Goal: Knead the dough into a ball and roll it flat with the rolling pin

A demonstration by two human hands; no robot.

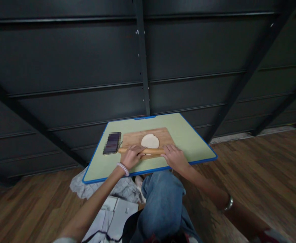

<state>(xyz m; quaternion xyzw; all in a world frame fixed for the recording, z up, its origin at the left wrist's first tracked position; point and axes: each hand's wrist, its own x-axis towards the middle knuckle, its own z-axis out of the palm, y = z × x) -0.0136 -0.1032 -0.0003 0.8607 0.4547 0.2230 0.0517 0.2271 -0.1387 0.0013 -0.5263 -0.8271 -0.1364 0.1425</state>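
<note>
A flat round of pale dough (150,140) lies on a wooden board (131,138). Across its near part rests a wooden rolling pin (153,151), set nearly level from left to right. My left hand (132,155) is closed over the pin left of the dough, with the pin's left end sticking out past it. Over the right part of the pin, my right hand (173,156) is closed too, hiding that end. The near edge of the dough shows a little below the pin.
The board sits on a small light-green table (193,145) with a blue rim. A dark phone-like object (112,143), blurred out, lies at its left. Behind stands a dark panelled wall (99,60). Crumpled white sheeting (82,185) and a white box (124,212) are on the wooden floor (251,168).
</note>
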